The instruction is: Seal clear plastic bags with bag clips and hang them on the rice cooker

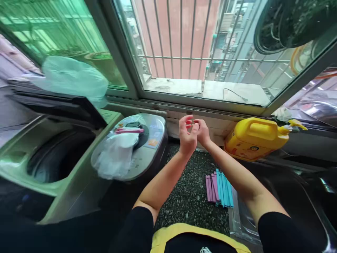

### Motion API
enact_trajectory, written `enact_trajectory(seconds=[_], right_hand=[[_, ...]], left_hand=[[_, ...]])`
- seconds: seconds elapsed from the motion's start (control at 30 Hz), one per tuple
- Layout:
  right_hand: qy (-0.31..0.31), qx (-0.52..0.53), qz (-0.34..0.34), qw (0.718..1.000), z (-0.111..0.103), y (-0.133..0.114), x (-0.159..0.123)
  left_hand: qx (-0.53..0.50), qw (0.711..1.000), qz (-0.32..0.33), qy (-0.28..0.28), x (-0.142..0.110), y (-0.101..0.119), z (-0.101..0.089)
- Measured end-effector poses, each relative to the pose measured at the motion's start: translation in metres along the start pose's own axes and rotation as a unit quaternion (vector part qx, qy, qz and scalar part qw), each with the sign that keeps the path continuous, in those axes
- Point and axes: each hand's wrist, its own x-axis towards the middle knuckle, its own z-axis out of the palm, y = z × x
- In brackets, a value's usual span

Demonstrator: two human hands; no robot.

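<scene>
My left hand [187, 137] and my right hand [203, 133] meet in front of the window sill, above the far end of the dark speckled counter [184, 196]. The left fingers curl toward the thumb. Bent in a pinch, the right fingers touch the left fingertips. Whatever lies between the fingertips is too small to make out. Nearer to me, below my right forearm, several long flat clips lie side by side on the counter, pink clips [212, 188] on the left and blue clips [225, 189] on the right.
A rice cooker [155, 154] stands left, with a clear plastic bag [116, 154] and a pink strip [129, 130] on its lid. Further left is an open washing machine [71, 189]. A yellow jug [252, 138] leans at right, beyond a metal sink [237, 218]. The barred window [181, 98] is ahead.
</scene>
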Motion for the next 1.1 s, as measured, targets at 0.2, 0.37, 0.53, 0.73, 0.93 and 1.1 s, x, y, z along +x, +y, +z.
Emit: enact_trajectory(seconds=[0.2,0.37,0.53,0.73,0.93,1.1], right_hand=[[-0.165,0.014,-0.130,0.978,0.052,-0.130,-0.009],[-0.200,-0.130,-0.179,0.954,0.080,-0.176,-0.006],[-0.201,-0.251,-0.258,0.911,0.096,-0.186,-0.006],[-0.141,-0.248,-0.292,0.913,0.087,-0.189,-0.008],[-0.044,-0.157,-0.271,0.949,0.023,-0.169,-0.042],[-0.005,-0.109,-0.225,0.968,-0.042,-0.130,-0.117]], left_hand=[[0.114,0.992,0.041,0.020,0.054,0.032,-0.156],[0.411,0.906,-0.092,0.040,0.089,-0.008,-0.259],[0.484,0.850,-0.206,-0.029,0.079,-0.041,-0.287],[0.435,0.881,-0.187,-0.015,0.073,-0.032,-0.290],[0.277,0.957,-0.064,-0.063,0.035,0.014,-0.261],[0.227,0.970,-0.015,-0.079,-0.035,0.028,-0.196]])
